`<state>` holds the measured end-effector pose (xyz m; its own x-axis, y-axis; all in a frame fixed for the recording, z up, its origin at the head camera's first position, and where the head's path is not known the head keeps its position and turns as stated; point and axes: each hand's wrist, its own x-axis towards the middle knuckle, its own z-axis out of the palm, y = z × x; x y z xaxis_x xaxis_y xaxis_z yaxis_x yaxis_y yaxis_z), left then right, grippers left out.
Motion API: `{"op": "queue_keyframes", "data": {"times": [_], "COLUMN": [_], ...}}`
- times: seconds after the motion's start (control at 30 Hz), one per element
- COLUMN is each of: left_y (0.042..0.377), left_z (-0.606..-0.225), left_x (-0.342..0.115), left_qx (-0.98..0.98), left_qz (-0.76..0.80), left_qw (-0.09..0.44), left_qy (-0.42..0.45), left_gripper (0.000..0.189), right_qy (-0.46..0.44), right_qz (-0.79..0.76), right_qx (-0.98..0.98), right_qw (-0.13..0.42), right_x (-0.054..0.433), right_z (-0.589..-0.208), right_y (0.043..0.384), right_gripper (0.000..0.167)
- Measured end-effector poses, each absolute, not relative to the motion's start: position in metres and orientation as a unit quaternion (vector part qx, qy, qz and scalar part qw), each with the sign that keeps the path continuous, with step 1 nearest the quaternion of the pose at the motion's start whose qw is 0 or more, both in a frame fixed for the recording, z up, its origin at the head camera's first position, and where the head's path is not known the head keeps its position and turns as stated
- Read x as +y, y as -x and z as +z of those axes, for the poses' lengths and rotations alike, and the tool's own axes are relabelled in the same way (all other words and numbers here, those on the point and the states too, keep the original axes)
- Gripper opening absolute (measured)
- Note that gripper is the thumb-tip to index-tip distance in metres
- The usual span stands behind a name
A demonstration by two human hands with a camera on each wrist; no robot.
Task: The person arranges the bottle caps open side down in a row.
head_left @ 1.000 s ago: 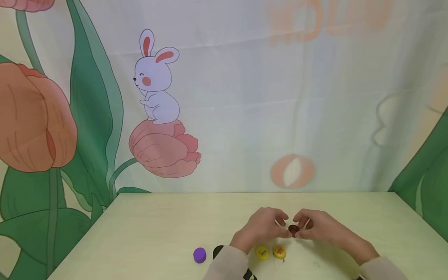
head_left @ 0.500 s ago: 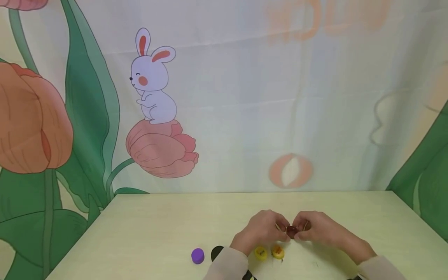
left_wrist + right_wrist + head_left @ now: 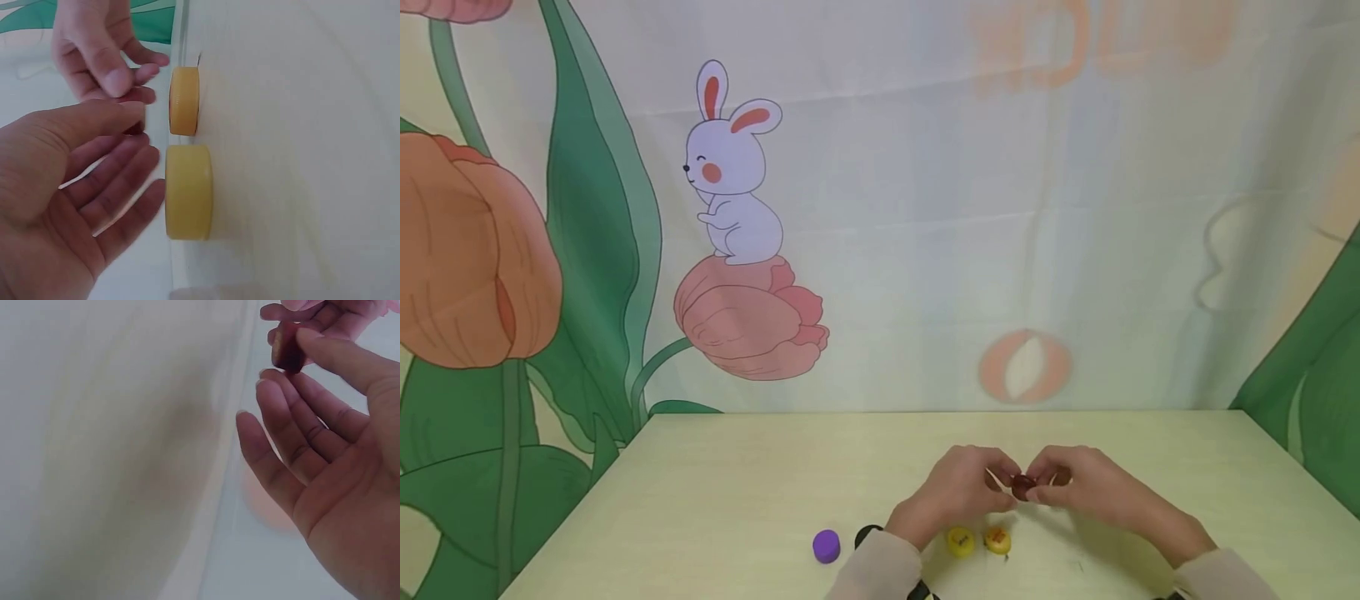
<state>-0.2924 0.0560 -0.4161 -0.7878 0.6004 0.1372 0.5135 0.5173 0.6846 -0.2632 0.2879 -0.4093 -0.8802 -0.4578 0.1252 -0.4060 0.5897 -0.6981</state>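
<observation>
A small dark red bottle cap [image 3: 1023, 487] is held between my two hands over the right part of the table. My left hand [image 3: 962, 487] pinches its left side with thumb and fingertips. From the other side my right hand [image 3: 1086, 485] grips it the same way. In the right wrist view, the cap [image 3: 289, 349] is tilted with a paler end showing, and the right thumb presses on it. Fingers cover much of it in the left wrist view. Just in front of the left hand sit a yellow bottle cap [image 3: 960, 542] and an orange-yellow bottle cap [image 3: 997, 540].
A purple bottle cap [image 3: 827, 546] stands to the left on the pale table [image 3: 737, 492]. Beside it a black round cap [image 3: 867, 533] is partly hidden by the left sleeve [image 3: 880, 567]. A printed curtain [image 3: 887, 250] hangs behind the table's back edge.
The fingertips of both hands have closed in on the red cap from either side. Hands and cap have shifted slightly away from me, while the other caps stay put.
</observation>
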Motion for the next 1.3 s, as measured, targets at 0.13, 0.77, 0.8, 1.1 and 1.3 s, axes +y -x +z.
{"op": "queue_keyframes", "data": {"times": [0.13, 0.77, 0.8, 1.1, 1.3], "left_y": [0.292, 0.291, 0.291, 0.290, 0.290], "left_z": [-0.415, -0.414, -0.414, -0.415, -0.415], "left_x": [0.054, 0.050, 0.050, 0.049, 0.049], "left_qx": [0.856, 0.851, 0.852, 0.851, 0.843], "left_qz": [0.393, 0.408, 0.408, 0.423, 0.432], "left_qw": [0.038, -0.026, -0.026, -0.008, -0.007], "left_qy": [-0.333, -0.329, -0.327, -0.310, -0.320], "left_gripper": [0.028, 0.009, 0.009, 0.013, 0.013], "right_qy": [0.246, 0.245, 0.244, 0.252, 0.252], "right_qz": [-0.384, -0.433, -0.428, -0.424, -0.434], "right_qx": [0.890, 0.867, 0.870, 0.870, 0.864], "right_qw": [0.013, 0.029, 0.023, 0.024, 0.034], "right_x": [0.289, 0.289, 0.289, 0.289, 0.289], "right_z": [-0.402, -0.393, -0.393, -0.396, -0.396], "right_y": [0.261, 0.258, 0.258, 0.257, 0.259], "right_gripper": [0.014, 0.020, 0.019, 0.014, 0.014]}}
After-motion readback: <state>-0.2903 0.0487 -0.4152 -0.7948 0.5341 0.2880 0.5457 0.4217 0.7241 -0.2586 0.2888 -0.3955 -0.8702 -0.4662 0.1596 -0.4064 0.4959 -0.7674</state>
